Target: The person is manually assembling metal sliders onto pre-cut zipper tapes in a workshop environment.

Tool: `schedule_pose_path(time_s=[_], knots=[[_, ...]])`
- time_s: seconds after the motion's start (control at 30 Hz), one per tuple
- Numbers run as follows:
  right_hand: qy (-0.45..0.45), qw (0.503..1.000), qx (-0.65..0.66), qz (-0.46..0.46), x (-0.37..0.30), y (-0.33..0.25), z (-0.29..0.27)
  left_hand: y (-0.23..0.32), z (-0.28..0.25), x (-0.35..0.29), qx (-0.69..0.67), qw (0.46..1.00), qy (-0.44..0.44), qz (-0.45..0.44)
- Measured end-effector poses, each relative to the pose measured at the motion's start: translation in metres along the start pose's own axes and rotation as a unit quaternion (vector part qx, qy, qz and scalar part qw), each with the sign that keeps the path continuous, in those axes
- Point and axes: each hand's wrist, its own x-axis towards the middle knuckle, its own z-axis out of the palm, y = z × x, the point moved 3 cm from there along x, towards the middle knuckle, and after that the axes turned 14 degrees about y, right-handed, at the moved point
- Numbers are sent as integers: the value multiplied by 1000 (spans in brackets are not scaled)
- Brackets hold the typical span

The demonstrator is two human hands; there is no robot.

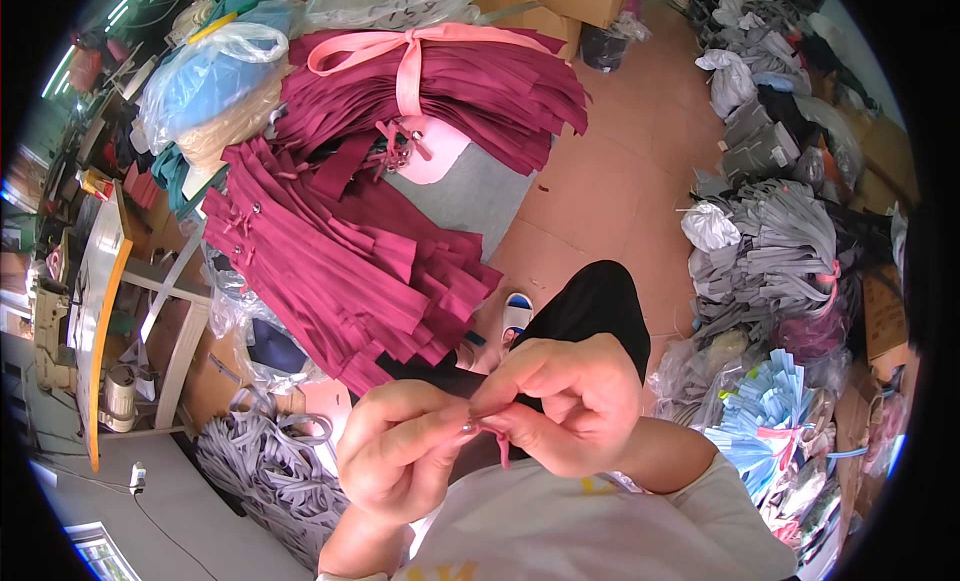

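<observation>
My left hand (395,451) and my right hand (570,406) meet close in front of my chest, fingertips pinched together. Between them is a thin pink cord (497,443) with a small shiny metal piece where the fingers touch; a short end of the cord hangs below my right fingers. Both hands grip this cord. Just beyond the hands lies a big stack of maroon fabric strips (350,251) on a table.
A second maroon bundle (470,81) tied with a pink ribbon (410,56) sits farther back. Grey strip piles (780,251) line the right side, light-blue bundles (765,401) lower right. Plastic bags (215,76) at upper left, grey straps (270,461) on the floor at left.
</observation>
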Motion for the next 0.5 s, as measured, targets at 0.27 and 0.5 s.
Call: schedule_pose_path(time_s=[0.27, 0.5], knots=[[-15, 999, -22, -30, 2, 2, -2, -3, -1, -2, -45, 999, 5, -2], [-25, 998, -25, -48, 6, -1, -2, 0, 0, -3, -58, 998, 14, 17]])
